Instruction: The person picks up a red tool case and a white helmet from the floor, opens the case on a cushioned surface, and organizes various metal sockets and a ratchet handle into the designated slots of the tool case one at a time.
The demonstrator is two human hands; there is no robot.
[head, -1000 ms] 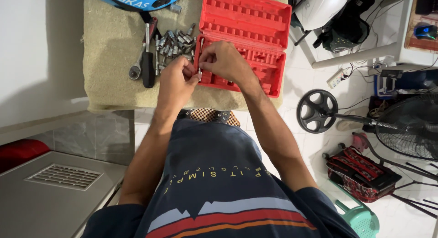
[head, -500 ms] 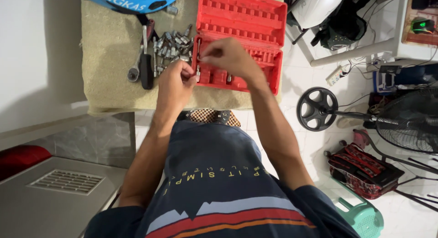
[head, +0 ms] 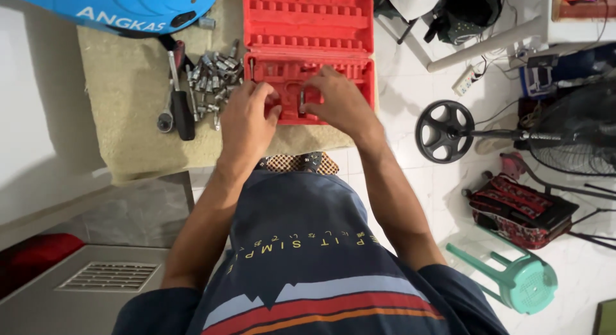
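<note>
Both hands rest on the red socket case (head: 308, 40). The right hand (head: 337, 101) has its fingers (head: 307, 91) pinching a small metal bit (head: 301, 101); the left hand (head: 247, 120) has its fingers curled, contents hidden. Loose sockets (head: 215, 75) lie just left of them.

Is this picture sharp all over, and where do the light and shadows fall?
Head view: the red case and pile of sockets read fairly sharp, though both hands, left hand and right hand, look slightly soft; even indoor light, with soft shadows beside the table on the white floor; edges bow outward like a wide lens; no strong glare.
</note>
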